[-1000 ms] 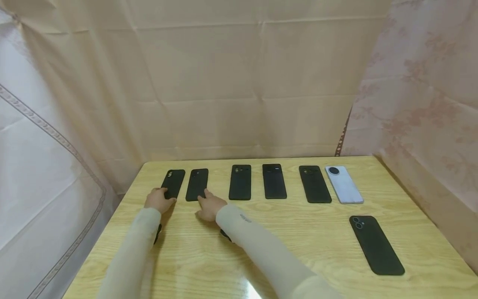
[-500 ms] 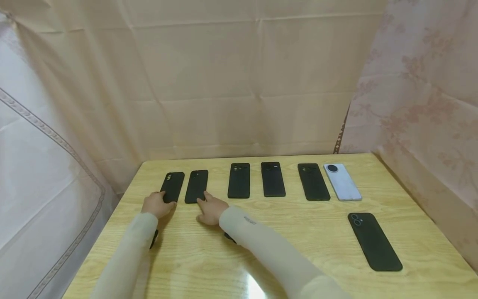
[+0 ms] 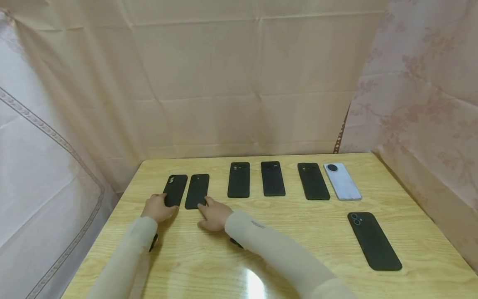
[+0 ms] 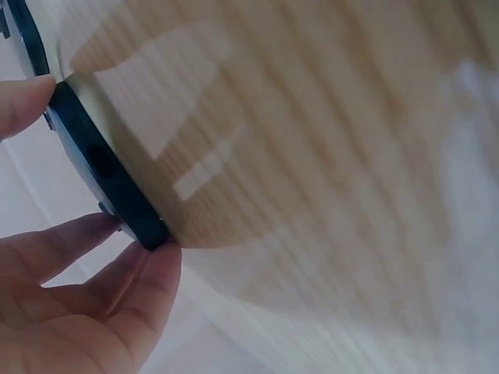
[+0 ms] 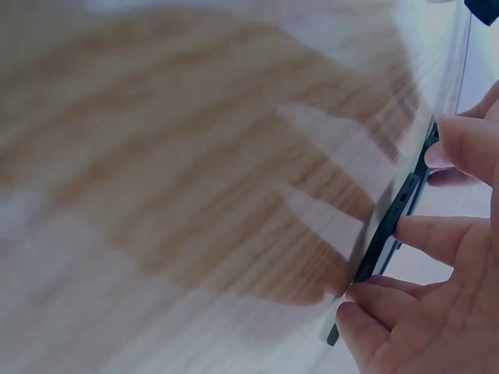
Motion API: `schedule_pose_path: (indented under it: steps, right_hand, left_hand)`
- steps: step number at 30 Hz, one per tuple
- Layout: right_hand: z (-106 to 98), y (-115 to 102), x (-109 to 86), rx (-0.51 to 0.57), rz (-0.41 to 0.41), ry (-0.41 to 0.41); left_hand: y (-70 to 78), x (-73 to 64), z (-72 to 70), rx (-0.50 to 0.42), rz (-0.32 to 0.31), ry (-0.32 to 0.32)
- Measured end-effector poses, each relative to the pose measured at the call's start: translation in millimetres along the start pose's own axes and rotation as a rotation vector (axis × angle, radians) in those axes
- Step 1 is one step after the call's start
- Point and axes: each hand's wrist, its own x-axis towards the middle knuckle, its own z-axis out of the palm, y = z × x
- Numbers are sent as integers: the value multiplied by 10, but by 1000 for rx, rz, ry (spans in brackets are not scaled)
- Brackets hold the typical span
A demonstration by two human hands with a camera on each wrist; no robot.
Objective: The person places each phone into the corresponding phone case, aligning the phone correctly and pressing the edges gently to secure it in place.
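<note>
In the head view, my left hand [image 3: 158, 207] grips the near end of a black phone case [image 3: 175, 189] whose camera cutouts show a light colour. Thumb and fingers hold its opposite corners in the left wrist view, around the edge with the port hole. Just right of it lies a black phone [image 3: 197, 191]. My right hand [image 3: 214, 214] touches this phone's near right corner with extended fingertips, its thumb apart from it. From the right wrist, one fingertip lies on the phone's near edge [image 5: 382, 241] and others meet at its corner.
Along the far side lie another black case [image 3: 239, 180], a dark phone [image 3: 273, 178], a third black case [image 3: 313, 181] and a pale blue phone [image 3: 342, 182]. A black-cased phone [image 3: 374, 241] lies nearer at the right. Cloth [image 3: 239, 83] hangs behind the wooden table [image 3: 209, 265].
The leftmost case and the black phone beside it have slid slightly toward the person with the hands. The things to the right stay in place on the table.
</note>
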Motion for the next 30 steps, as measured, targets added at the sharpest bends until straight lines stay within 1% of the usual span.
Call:
schedule_pose_path:
  steps: [3,6,9,11,14,18,22,30]
  right_hand:
    - [-12,2,-36,5,-8,2]
    - [-12,11,-29,34,-7,24]
    - [-7,18,30,100,16,61]
    - [-3,18,79,148,38,83]
    - [-19,10,145,180,72,94]
    - [-17,-4,181,154,106,87]
    - [-10,-8,198,122,132,80]
    - [-25,13,251,88,146,52]
  left_hand:
    - [8,-15,-13,1,-5,0]
    - [17,-25,-38,-12,-16,-16]
    - [15,-4,-49,-28,-24,-21]
    - [18,21,-48,-41,-20,-13]
    - [21,75,-32,-37,-13,4]
    - [22,114,9,-20,-12,13]
    - [22,110,33,-25,-22,16]
    - [42,53,-12,-36,-28,5]
